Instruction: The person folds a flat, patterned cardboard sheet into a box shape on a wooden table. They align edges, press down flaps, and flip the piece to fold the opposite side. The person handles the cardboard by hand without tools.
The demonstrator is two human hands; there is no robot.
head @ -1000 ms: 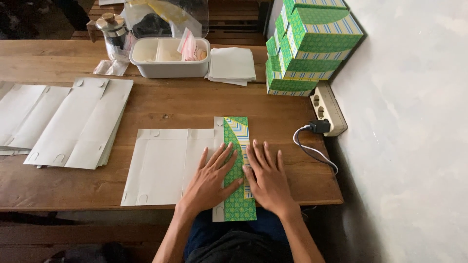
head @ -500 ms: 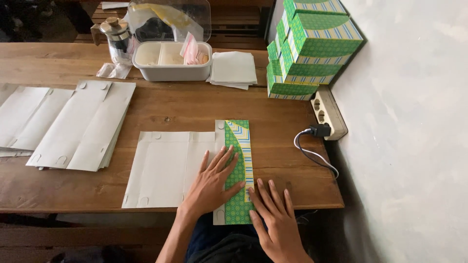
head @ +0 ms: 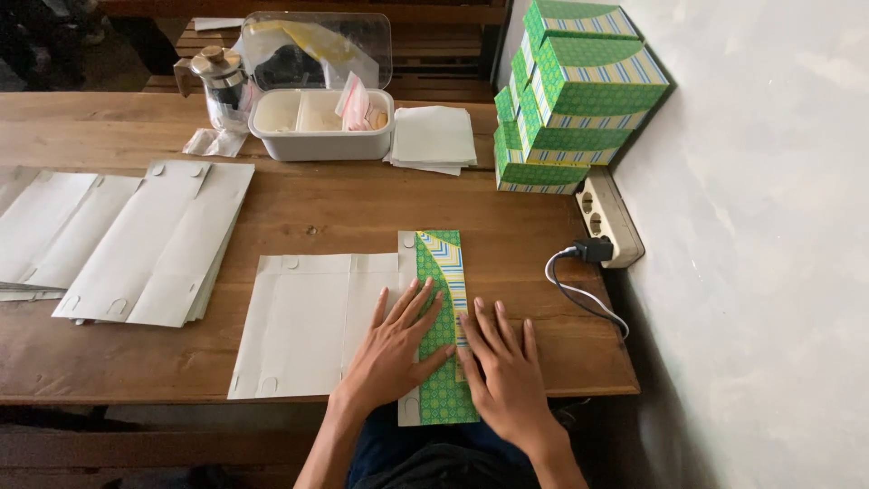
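Both hands cover part of the green flap (head: 442,299).

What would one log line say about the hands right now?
left hand: flat on folded green patterned flap | right hand: flat beside it, on flap edge | sheet: flat white cardboard box blank | surface: wooden table

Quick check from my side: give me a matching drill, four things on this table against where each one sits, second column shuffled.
Things:
1. stack of green boxes
2. pile of flat white blanks
3. power strip
4. folded green flap

Places:
A. under both hands
B. far right corner, against the wall
C. left part of the table
D. right edge, just in front of the boxes, with a plug in it

Pairs: 1-B, 2-C, 3-D, 4-A. The left hand and right hand lie flat on the flap.
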